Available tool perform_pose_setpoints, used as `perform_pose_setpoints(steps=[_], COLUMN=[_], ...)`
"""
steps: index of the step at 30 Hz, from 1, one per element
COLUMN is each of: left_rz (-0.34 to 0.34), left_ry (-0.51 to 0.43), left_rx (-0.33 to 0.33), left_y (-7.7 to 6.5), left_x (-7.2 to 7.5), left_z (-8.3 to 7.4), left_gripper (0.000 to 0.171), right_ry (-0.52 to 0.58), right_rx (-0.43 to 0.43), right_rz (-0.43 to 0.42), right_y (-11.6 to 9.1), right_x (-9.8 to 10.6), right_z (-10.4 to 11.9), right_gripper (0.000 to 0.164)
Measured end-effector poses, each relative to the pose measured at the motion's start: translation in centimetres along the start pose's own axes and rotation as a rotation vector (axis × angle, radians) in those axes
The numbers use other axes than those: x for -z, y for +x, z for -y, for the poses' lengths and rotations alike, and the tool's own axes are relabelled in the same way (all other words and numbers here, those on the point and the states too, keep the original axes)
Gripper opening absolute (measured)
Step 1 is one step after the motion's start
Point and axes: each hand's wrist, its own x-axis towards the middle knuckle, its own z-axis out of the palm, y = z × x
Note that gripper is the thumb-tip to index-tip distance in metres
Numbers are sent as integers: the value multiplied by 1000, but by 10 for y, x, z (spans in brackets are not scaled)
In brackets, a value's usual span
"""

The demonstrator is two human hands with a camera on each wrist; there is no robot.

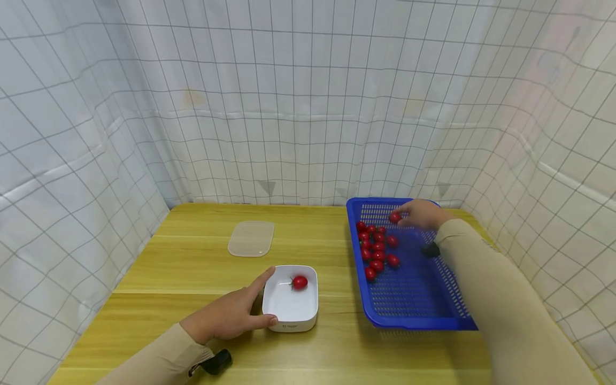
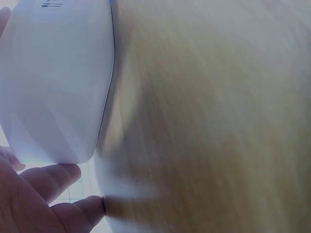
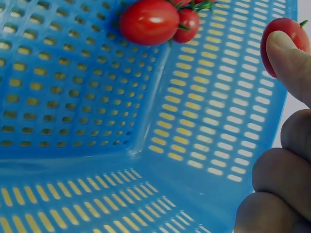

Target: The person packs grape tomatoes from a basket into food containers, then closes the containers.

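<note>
My left hand holds a white square container on the table, thumb at its near wall and fingers along its left side. One cherry tomato with a green stem lies inside it. In the left wrist view the container's wall stands beside my fingertips. Over the far part of a blue basket, my right hand pinches another cherry tomato between thumb and fingers. Several more cherry tomatoes lie along the basket's left side.
A translucent square lid lies flat on the wooden table, behind and left of the container. White curtains with a grid pattern stand around the back and sides. The basket's raised rim runs along the table's right part.
</note>
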Motion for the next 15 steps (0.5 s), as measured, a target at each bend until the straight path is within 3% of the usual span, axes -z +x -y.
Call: perform_pose_setpoints(steps=[15], left_rz=[-5], left_ry=[3], left_rx=[-7], left_y=[1], left_x=[-2], left_z=[0], left_gripper=[108], right_ry=[28], right_rx=[64], right_rz=[-55], right_y=[0], right_x=[20], right_z=[23], right_gripper=[43])
